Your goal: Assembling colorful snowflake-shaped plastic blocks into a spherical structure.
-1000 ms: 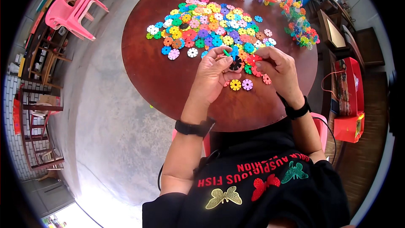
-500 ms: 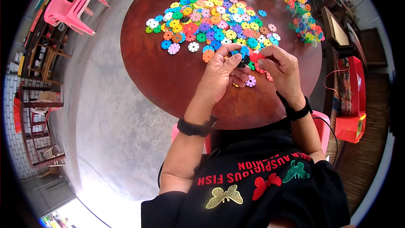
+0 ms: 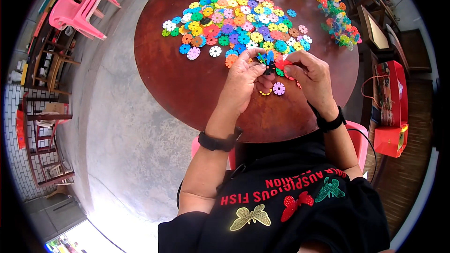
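Over the near part of the round brown table [image 3: 187, 93], my left hand [image 3: 238, 82] is closed on a small cluster of interlocking plastic discs, with a black disc [image 3: 269, 68] and blue pieces showing. My right hand [image 3: 313, 75] pinches a red disc [image 3: 282, 63] close beside that cluster; whether the two touch, I cannot tell. Below my hands lies a purple disc [image 3: 279, 88], and a yellow disc [image 3: 265, 92] shows partly under my left fingers. Just beyond my hands spreads a loose pile of notched discs [image 3: 236, 21] in many colours.
Joined-disc assemblies [image 3: 338, 21] line the table's far right edge. Stacked pink chairs [image 3: 79, 9] stand at far left on the grey floor [image 3: 117, 112]. Red bags [image 3: 391, 96] are at the right. Wooden furniture [image 3: 49, 145] stands along the left wall.
The cluster in my left hand has turned a little, showing more blue and a green edge. The red disc stays near it in my right fingers, slightly shifted. My left fingers have curled slightly.
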The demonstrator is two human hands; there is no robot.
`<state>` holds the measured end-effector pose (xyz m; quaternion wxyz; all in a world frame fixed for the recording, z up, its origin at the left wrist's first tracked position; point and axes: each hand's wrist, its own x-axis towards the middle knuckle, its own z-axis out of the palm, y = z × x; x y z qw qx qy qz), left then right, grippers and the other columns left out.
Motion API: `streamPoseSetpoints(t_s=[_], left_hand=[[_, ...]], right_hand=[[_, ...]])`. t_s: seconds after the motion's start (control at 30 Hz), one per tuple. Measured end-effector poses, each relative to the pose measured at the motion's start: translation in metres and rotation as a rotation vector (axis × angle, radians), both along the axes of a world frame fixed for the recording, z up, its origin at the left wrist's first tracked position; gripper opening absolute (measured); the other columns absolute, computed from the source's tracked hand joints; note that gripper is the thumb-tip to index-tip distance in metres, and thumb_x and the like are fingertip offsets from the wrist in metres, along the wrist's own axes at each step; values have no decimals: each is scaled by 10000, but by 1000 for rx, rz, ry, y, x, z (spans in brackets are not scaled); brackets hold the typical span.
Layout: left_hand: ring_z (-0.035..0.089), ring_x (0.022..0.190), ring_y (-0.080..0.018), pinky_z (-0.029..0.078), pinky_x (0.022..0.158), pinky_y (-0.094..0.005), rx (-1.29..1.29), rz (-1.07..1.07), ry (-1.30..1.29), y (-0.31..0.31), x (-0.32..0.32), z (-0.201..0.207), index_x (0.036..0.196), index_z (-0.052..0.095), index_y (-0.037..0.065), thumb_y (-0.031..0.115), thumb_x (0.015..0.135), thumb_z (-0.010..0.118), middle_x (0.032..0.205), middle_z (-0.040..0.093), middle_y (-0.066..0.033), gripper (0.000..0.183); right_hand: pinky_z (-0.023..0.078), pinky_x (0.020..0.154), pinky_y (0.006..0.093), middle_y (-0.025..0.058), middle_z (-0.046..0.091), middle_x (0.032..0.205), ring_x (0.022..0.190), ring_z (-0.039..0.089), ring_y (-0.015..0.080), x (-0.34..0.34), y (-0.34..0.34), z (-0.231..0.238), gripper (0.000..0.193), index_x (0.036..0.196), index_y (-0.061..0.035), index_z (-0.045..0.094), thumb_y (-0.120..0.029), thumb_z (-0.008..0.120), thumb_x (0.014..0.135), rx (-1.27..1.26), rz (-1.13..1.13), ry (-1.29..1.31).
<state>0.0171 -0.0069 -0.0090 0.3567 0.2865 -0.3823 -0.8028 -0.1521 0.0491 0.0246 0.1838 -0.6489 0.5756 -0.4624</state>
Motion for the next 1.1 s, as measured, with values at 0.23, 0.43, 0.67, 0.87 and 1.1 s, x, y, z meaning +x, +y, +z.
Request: streamPoseSetpoints(t_s=[0.23, 0.43, 0.67, 0.87, 1.1], left_hand=[[554, 589, -81, 442, 496, -207, -38, -3, 4, 1, 0, -1, 1223, 486, 65, 85, 934, 497, 753, 606, -42, 290], [532, 573, -73, 436, 495, -201, -71, -6, -18, 2, -1, 3, 1225, 490, 56, 80, 928, 499, 737, 582, -34, 299], [524, 617, -41, 408, 480, -173, -140, -104, -70, 0, 2, 1, 1247, 487, 34, 80, 921, 510, 812, 579, -13, 330], [518, 635, -27, 367, 462, -153, -127, -118, -57, 4, -2, 3, 1256, 481, 25, 70, 922, 504, 872, 584, -6, 338], [497, 621, -25, 360, 464, -151, -135, -81, -122, 7, -5, 7, 1265, 496, 35, 59, 932, 480, 868, 579, 2, 334]], right_hand=[[461, 581, 309, 112, 591, 734, 642, 588, 244, -1, 0, -1, 124, 833, -15, 595, 0, 651, 723, -18, -6, 49], [464, 590, 317, 110, 593, 740, 659, 591, 257, -1, 1, 1, 119, 827, -14, 591, 0, 651, 725, 11, -7, 46], [466, 570, 325, 117, 595, 723, 636, 599, 259, -6, 2, 2, 117, 820, -14, 592, -9, 660, 725, 11, 74, 82], [471, 560, 329, 107, 598, 685, 620, 609, 250, -9, 6, -3, 99, 781, -15, 587, -14, 666, 722, 15, 93, 89], [480, 557, 343, 101, 601, 714, 645, 615, 262, -7, 4, -12, 109, 786, -31, 569, -37, 669, 743, -129, 87, 214]])
